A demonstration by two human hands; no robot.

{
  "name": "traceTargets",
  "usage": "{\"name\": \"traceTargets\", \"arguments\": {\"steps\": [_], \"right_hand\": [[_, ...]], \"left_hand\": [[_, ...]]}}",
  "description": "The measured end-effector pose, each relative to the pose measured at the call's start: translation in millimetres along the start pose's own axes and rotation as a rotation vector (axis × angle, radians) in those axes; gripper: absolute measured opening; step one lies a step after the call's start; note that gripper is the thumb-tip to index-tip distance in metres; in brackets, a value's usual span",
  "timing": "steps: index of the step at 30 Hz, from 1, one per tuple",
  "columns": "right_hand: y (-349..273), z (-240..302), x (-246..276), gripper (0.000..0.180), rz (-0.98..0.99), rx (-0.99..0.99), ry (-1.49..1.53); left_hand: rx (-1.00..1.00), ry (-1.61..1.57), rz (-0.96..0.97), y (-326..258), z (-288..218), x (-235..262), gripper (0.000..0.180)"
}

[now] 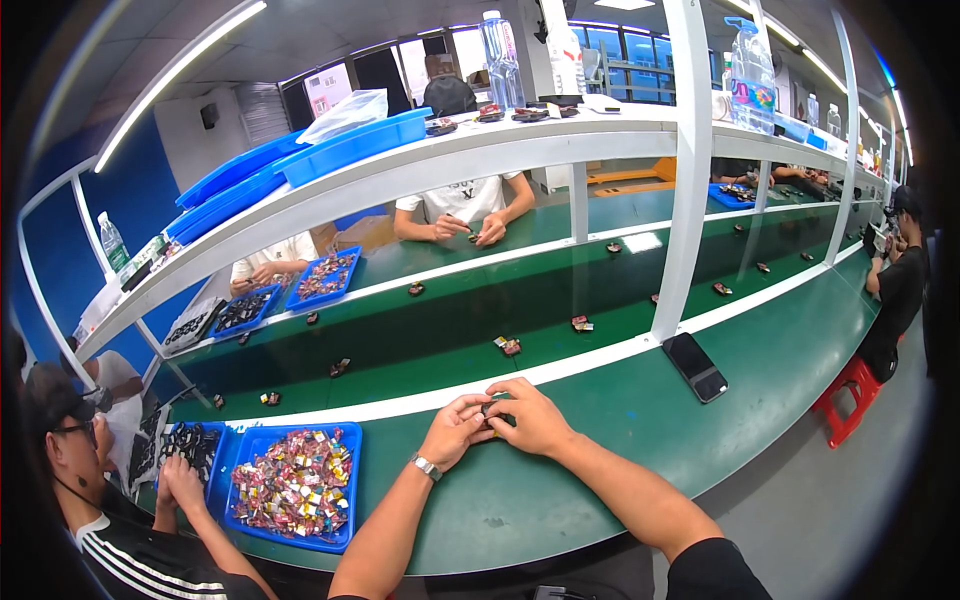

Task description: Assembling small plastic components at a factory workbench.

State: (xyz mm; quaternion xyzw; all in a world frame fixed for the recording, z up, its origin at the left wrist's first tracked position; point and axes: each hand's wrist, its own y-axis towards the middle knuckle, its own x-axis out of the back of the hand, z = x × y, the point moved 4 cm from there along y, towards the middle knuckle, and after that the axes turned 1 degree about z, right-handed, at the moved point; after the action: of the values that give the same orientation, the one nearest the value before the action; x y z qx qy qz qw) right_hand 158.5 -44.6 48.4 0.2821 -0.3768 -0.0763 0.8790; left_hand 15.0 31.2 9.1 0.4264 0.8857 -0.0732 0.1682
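Over the green tabletop point(610, 420), my left hand point(453, 434) and my right hand point(532, 418) meet at the fingertips. Between them is a small black part point(497, 412), mostly covered by the fingers, so its exact kind cannot be made out. Both hands are closed on it, with the right fingers lying over its top. To the left of my left forearm sits a blue tray point(355, 455) heaped with small pink, white and yellow pieces point(292, 487).
A black phone point(694, 368) lies right of my hands. Beyond a white rail, small assemblies point(508, 346) dot the dark green conveyor point(440, 340). A white post point(684, 200) carries the overhead shelf point(420, 163). A co-worker point(120, 500) sits close left, near a second blue tray point(222, 432) of black parts.
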Motion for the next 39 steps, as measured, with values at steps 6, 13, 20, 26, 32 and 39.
{"name": "traceTargets", "arguments": {"steps": [6, 13, 20, 26, 32, 39], "right_hand": [[-1, 4, -5, 0.010, -0.081, -0.028, -0.017], [-3, -4, -8, 0.011, -0.107, -0.078, 0.066], [-5, -11, -18, 0.013, -0.117, -0.137, 0.158], [-3, -9, -15, 0.012, -0.100, -0.138, 0.169], [1, -7, -15, 0.016, -0.105, -0.065, 0.159], [-1, -4, -14, 0.015, -0.088, -0.052, 0.140]], "left_hand": [[-0.006, -0.002, -0.007, 0, 1, 4, 0.030], [0.002, -0.003, -0.052, 1, 1, 1, 0.029], [-0.023, -0.023, -0.053, 1, 3, 2, 0.026], [-0.027, -0.004, -0.106, 1, 2, 2, 0.023], [-0.071, 0.025, -0.124, 2, 3, 1, 0.023], [-0.090, -0.002, -0.118, 2, 7, 3, 0.022]]}}
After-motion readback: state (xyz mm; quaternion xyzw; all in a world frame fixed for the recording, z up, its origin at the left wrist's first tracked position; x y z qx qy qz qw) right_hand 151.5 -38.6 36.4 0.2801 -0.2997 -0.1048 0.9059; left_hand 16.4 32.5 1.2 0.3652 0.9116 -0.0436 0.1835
